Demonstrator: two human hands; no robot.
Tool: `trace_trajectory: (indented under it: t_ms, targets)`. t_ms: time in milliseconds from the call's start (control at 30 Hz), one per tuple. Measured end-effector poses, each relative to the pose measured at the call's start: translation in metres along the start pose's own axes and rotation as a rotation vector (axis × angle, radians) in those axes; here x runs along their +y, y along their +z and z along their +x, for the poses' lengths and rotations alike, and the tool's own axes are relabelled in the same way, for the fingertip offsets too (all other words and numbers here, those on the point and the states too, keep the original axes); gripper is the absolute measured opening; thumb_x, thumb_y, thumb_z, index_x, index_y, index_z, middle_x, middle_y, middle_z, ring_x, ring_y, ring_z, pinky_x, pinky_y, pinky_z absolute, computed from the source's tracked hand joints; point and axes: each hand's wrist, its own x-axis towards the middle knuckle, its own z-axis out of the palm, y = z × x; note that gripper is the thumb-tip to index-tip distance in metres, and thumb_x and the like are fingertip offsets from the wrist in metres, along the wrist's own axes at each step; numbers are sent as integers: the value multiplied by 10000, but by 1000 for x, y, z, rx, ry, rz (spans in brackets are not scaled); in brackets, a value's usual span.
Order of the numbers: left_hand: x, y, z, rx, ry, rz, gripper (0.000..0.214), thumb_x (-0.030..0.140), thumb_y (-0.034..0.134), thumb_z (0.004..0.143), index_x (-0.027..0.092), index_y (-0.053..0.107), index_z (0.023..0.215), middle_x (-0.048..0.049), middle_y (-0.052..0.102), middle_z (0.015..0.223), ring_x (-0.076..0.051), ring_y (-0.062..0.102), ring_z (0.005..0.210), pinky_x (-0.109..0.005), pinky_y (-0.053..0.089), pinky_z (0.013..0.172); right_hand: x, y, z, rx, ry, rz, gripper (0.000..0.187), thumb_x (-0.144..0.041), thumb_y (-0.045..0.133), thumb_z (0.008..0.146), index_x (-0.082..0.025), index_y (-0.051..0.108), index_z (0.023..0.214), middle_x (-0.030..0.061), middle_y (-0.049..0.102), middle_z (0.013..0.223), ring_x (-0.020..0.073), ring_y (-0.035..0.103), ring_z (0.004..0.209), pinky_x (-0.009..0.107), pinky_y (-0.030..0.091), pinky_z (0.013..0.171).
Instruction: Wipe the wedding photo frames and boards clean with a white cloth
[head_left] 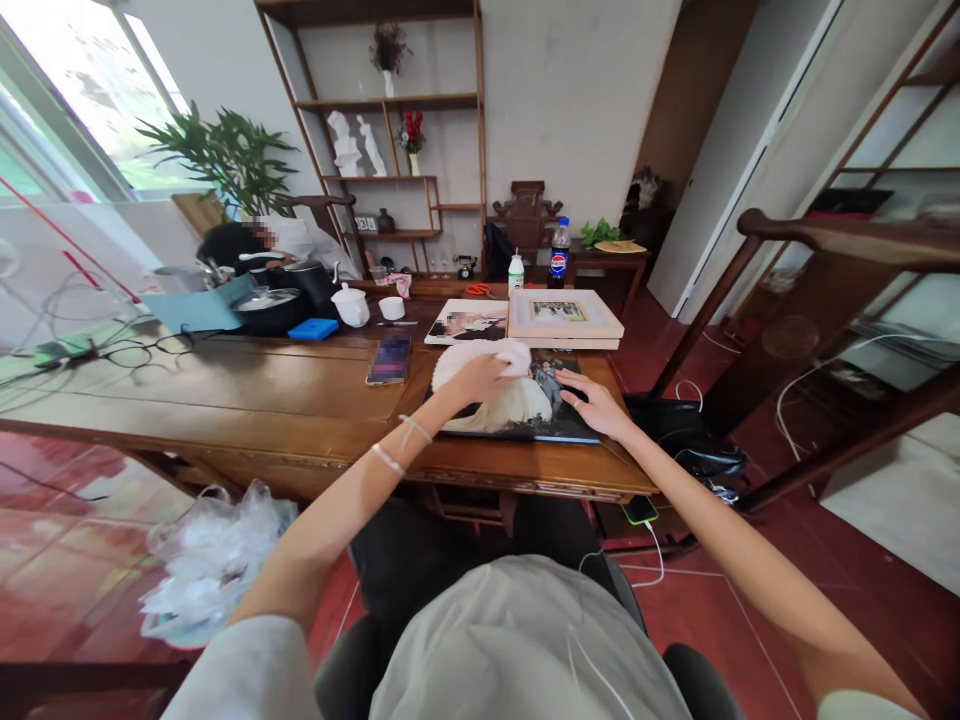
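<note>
A photo panel (559,425) with a dark picture lies flat near the table's front edge. Across its upper left part rests a white fluffy cloth (459,362); my left hand (484,378) grips it from above, fingertips partly sunk in it. My right hand (596,405) lies on the panel's right side, fingers stretched out and apart, holding nothing. Just behind the panel are a white framed picture (607,330) and another photo panel (461,322). Left of the cloth a phone (389,360) lies on the table.
On the wooden table (300,400) stand a cola bottle (559,255), a white bottle (516,272), a teapot (351,306) and a cup (391,308). Orange-handled scissors (478,290) lie behind. Cables (135,350) cross the left end. A person (307,245) leans beyond the table.
</note>
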Motion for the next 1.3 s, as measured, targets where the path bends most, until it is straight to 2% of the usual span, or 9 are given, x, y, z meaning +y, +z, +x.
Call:
trace_trajectory:
  t_ms: [133, 233, 433, 700, 800, 1000, 1100, 1200, 1300]
  targets:
    - [-33, -3, -53, 13, -126, 53, 288, 198, 415, 912, 141, 652, 1065, -117, 669, 1133, -243, 600, 1101, -347, 429, 993, -2, 0, 1, 13, 20, 34, 337, -262, 576, 840, -234, 672, 1162, 56, 606, 1298, 247, 474, 1295, 468, 325, 1128]
    - [-40, 1, -78, 8, -175, 86, 313, 195, 404, 914, 109, 648, 1091, -165, 601, 1259, -272, 524, 1221, -381, 397, 1038, -6, 0, 2, 61, 62, 106, 319, -257, 615, 807, -229, 695, 1114, 60, 636, 1256, 253, 513, 1259, 466, 328, 1126]
    - [-27, 12, -81, 9, -241, 58, 276, 157, 446, 861, 91, 689, 972, -195, 501, 1373, -271, 418, 1325, -416, 378, 1064, -13, 2, -4, 173, 191, 392, 449, -294, 707, 723, -195, 662, 1159, 85, 625, 1270, 255, 531, 1241, 446, 356, 1108]
    - [-27, 6, -81, 4, -233, 66, 277, 157, 462, 853, 98, 702, 979, -183, 474, 1401, -289, 426, 1318, -438, 385, 1056, -15, 0, -7, 42, 105, 112, 375, -326, 679, 774, -218, 682, 1133, 93, 604, 1298, 262, 465, 1300, 478, 298, 1132]
    - [-9, -1, -79, -11, -207, 78, 283, 164, 453, 867, 100, 700, 989, -173, 459, 1417, -287, 414, 1326, -454, 367, 1065, -15, 0, -7, 28, 80, 86, 352, -324, 658, 795, -229, 682, 1133, 93, 595, 1309, 261, 458, 1305, 488, 297, 1129]
    - [74, -17, -75, -17, 46, -43, 285, 164, 476, 858, 162, 684, 1052, -115, 439, 1446, -255, 361, 1362, -475, 324, 1095, -14, -3, -6, 7, 90, 91, 364, -356, 666, 792, -231, 683, 1133, 95, 592, 1313, 272, 459, 1302, 500, 293, 1128]
    - [94, -18, -69, -23, 121, -81, 285, 182, 466, 869, 160, 682, 1053, -114, 437, 1447, -250, 364, 1361, -474, 314, 1103, -13, -4, -5, -3, 93, 112, 349, -355, 662, 796, -246, 686, 1126, 81, 598, 1308, 269, 462, 1300, 503, 285, 1132]
    - [76, -10, -57, -13, 60, -79, 292, 182, 453, 880, 157, 675, 1068, -130, 439, 1442, -244, 386, 1348, -464, 323, 1099, -13, -5, -5, -2, 101, 114, 333, -353, 652, 806, -262, 685, 1125, 62, 596, 1313, 259, 461, 1301, 501, 284, 1134]
    - [30, 1, -46, 3, -40, -35, 296, 185, 449, 891, 142, 658, 1097, -143, 440, 1439, -253, 377, 1354, -473, 334, 1089, -11, -5, -5, -17, 80, 91, 344, -368, 644, 813, -273, 674, 1143, 51, 592, 1319, 252, 451, 1311, 497, 281, 1137]
